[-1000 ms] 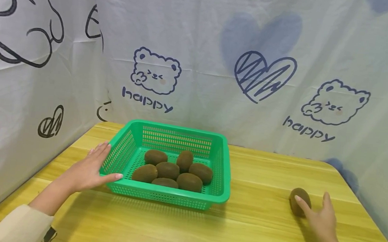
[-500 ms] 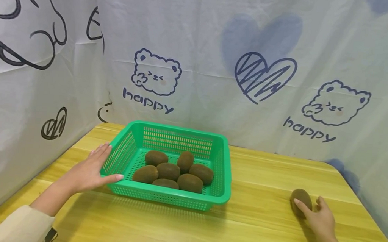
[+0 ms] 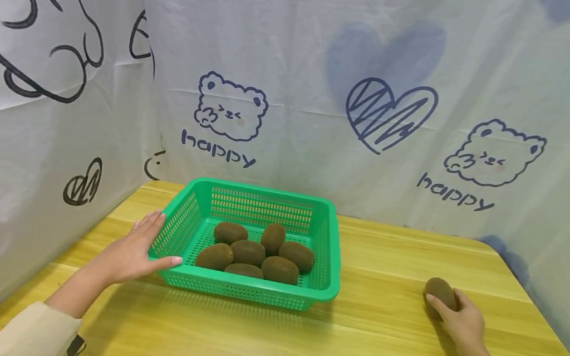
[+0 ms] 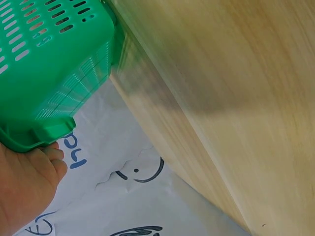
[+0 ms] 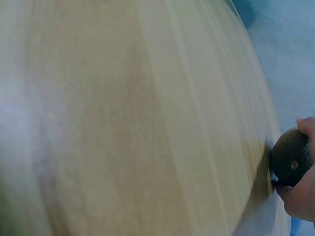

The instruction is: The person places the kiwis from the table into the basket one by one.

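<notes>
My left hand rests against the near left corner of a green plastic basket, its fingers straight along the side rim and its thumb over the front rim. In the left wrist view the fingers lie just below the basket's rim. Inside the basket lie several brown kiwis. To the right, my right hand holds a single kiwi between thumb and fingers, low over the table. The right wrist view shows this kiwi at its right edge, partly covered by the fingers.
A wooden table carries everything. White cloth printed with bears and hearts hangs behind it, and more printed cloth hangs on the left side. The table's right edge slants away beyond the right hand.
My right hand's raised fingers have come down around the far side of the lone kiwi, and the hand has shifted slightly left. The left hand and basket keep their places.
</notes>
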A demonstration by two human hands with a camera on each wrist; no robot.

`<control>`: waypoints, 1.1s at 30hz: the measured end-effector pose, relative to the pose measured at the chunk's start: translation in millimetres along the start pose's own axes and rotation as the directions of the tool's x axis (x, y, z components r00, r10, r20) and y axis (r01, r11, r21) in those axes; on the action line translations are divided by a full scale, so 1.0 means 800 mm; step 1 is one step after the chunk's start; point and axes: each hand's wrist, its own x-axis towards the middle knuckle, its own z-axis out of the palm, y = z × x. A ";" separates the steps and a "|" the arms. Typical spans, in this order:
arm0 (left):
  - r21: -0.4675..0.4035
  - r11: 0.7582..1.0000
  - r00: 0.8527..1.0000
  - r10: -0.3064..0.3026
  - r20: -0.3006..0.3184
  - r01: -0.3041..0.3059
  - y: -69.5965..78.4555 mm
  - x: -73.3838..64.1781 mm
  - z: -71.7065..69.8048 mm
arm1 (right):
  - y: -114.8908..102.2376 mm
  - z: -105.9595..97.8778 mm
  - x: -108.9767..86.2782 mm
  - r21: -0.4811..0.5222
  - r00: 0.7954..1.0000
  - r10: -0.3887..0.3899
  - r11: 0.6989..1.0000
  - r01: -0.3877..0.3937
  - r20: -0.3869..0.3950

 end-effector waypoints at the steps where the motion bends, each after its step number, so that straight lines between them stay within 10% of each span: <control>1: 0.000 1.000 1.000 0.000 0.001 0.000 0.000 0.000 0.000 | 0.000 0.000 0.000 0.001 1.000 -0.004 1.000 0.004 0.002; 18: 0.001 1.000 1.000 0.003 0.003 -0.003 0.000 0.001 0.000 | -0.022 -0.001 -0.001 0.015 1.000 0.008 1.000 -0.008 -0.018; 33: -0.013 1.000 1.000 0.001 0.008 -0.001 0.000 0.001 0.000 | -0.051 -0.006 -0.006 0.043 0.991 -0.131 0.990 0.132 -0.029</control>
